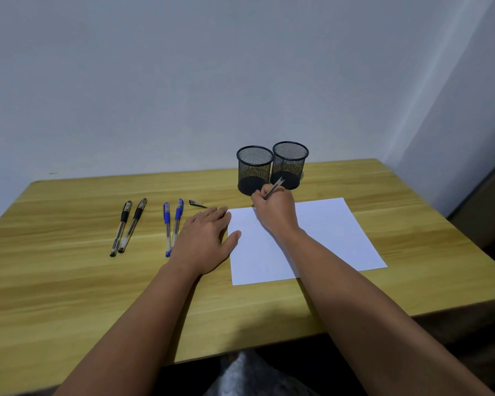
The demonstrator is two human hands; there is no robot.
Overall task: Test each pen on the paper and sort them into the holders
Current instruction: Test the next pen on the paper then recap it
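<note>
My right hand (275, 211) pinches a pen (275, 189) over the far left corner of the white paper (326, 238). My left hand (205, 241) lies flat, fingers relaxed, at the paper's left edge. Beyond stand two black mesh holders (255, 170), touching. Four capped pens (132, 224) and a loose cap (196, 204) lie left on the wooden table (69, 281).
</note>
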